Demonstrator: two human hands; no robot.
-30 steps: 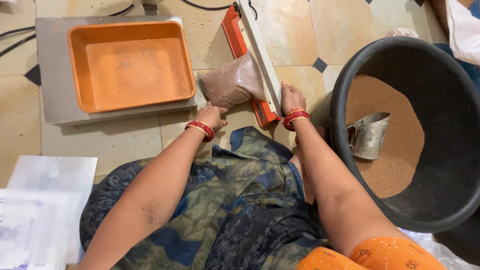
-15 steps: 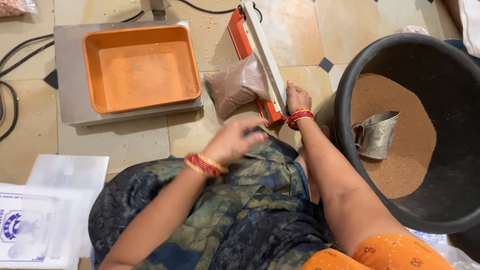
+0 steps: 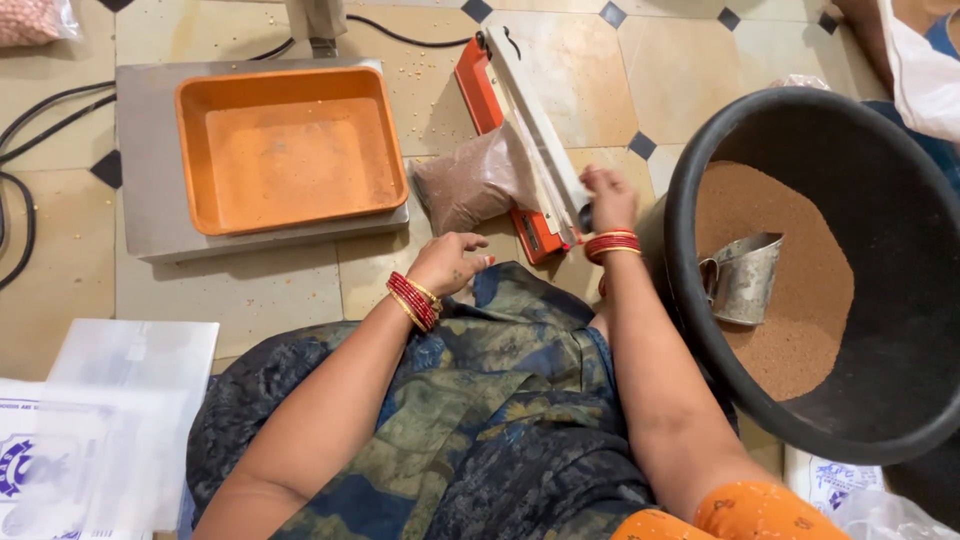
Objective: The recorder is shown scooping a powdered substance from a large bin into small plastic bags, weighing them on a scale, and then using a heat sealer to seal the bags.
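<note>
One pouch (image 3: 470, 185) in sealer (image 3: 530, 130), R hand (image 3: 607, 195) on handle.

Beige tiled floor (image 3: 580, 70) with small dark diamond insets (image 3: 641, 145), evenly lit, black cables (image 3: 40, 110) trailing left.

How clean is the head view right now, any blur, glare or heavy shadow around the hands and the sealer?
Head view: even, soft light, no glare; the right hand on the sealer is slightly motion-blurred, the left hand sharp; faint shadow under the orange tray; the black tub is dark inside its wall.
</note>
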